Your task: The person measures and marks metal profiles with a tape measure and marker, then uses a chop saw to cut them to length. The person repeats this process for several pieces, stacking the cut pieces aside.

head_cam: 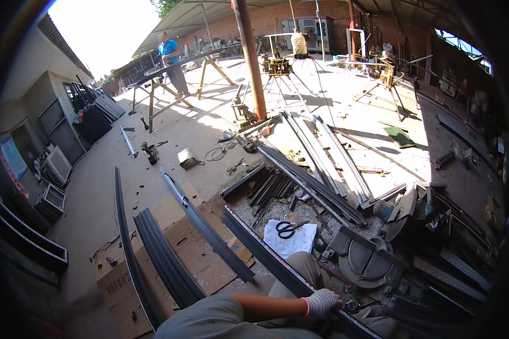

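My left hand [323,302], in a striped knit work glove, is closed on a long dark metal profile [280,271] with a printed strip along its edge. The profile runs diagonally over my knees. My right hand is out of view. In front of my knee, scissors with black handles [285,229] rest on white paper sheets [302,241] that bear writing. Close to my gloved hand is a tape measure [352,305]. A miter saw [367,262] stands on the ground to the right.
Dark profiles [163,258] lie on flattened cardboard [201,258] at the left. Bundled profiles [309,176] and offcuts lie ahead. A cordless drill [149,153] is on the floor. Farther off, a person in a blue shirt [169,53] stands by a trestle [165,99]. A post [251,63] rises beyond.
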The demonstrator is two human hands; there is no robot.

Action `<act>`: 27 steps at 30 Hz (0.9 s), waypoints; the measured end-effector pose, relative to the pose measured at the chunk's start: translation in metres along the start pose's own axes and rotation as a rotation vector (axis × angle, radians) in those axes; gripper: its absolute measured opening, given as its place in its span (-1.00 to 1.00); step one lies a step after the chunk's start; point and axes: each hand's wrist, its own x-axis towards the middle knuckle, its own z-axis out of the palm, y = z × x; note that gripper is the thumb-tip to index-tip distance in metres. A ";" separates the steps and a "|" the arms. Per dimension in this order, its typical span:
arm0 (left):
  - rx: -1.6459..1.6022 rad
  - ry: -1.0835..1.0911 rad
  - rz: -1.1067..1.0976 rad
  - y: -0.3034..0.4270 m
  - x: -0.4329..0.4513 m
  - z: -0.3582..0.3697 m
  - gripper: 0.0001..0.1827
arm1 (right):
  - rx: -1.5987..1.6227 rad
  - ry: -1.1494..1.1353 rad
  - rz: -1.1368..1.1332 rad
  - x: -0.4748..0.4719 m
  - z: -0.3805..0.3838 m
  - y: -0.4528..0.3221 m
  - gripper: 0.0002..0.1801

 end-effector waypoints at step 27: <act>-1.148 0.342 0.988 0.267 0.000 -0.153 -0.72 | -0.094 -0.006 0.143 -0.005 0.001 -0.051 -0.29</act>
